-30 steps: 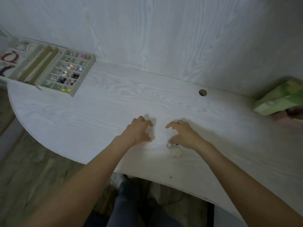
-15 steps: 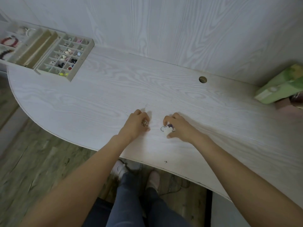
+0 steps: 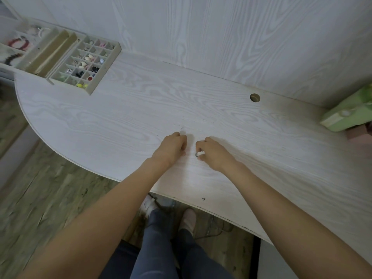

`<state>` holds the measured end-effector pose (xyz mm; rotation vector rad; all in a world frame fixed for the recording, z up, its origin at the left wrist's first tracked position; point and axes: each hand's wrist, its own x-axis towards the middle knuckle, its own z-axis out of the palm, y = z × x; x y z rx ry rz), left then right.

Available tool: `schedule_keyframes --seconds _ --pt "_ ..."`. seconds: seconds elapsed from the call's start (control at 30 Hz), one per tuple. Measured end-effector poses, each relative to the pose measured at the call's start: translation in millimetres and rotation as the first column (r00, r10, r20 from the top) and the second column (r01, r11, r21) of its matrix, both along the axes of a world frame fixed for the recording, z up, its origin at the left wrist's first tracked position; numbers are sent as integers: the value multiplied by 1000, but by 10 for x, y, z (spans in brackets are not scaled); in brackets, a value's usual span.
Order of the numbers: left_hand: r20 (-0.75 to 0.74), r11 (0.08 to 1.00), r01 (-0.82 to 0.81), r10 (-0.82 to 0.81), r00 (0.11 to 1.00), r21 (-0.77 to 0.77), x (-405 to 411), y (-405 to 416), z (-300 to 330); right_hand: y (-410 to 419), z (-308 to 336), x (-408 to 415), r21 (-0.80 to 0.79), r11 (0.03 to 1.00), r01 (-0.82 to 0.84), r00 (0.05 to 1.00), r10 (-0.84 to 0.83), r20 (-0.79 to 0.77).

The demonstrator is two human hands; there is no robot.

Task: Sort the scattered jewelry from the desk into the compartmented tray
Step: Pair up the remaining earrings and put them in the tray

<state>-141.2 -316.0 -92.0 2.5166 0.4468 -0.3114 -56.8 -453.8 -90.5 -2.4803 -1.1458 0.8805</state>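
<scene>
Fingers of the right hand [image 3: 216, 155] are curled, pinching a small white-and-silver jewelry piece [image 3: 199, 153] at the fingertips, just above the desk [image 3: 130, 121]. Left hand [image 3: 171, 150] sits just beside it, fingers curled under; whether it holds anything cannot be told from this angle. Both hands are near the desk's front edge, close together but not touching.

Compartmented tray [image 3: 104, 71] stands at the far left corner of the desk, well apart from the hands. Its small cells hold assorted earrings and beads, among them yellow beads [image 3: 82, 85] in a near cell. Further left, a red bracelet [image 3: 19, 42] lies in a larger compartment. Cable hole [image 3: 254, 97] is in the desk toward the right; a green box [image 3: 346, 115] stands at the far right edge. Desk surface between hands and tray carries no obstruction.

Compared with half a second earlier, the small item seen at the left fingertips is now hidden, and the right hand's piece is drawn further into the fingers.
</scene>
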Motion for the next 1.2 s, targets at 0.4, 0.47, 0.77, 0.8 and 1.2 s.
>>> schedule_keyframes --seconds 0.4,0.47,0.77,0.8,1.2 --pt "62 746 -463 555 830 -478 71 90 49 -2 234 59 -47 479 876 101 -278 -955" --pt "-130 281 -487 747 652 -827 104 135 163 47 295 80 -46 487 872 94 -259 -961" --pt "-613 -653 -167 549 569 -739 199 461 588 658 766 199 138 594 792 284 -161 -945" --pt "-611 -642 -177 556 563 -746 202 525 616 753 826 195 176 619 765 338 -153 -929" --pt "-531 -473 -288 530 661 -832 106 1878 745 2532 1095 -128 399 915 64 992 -14 -129"
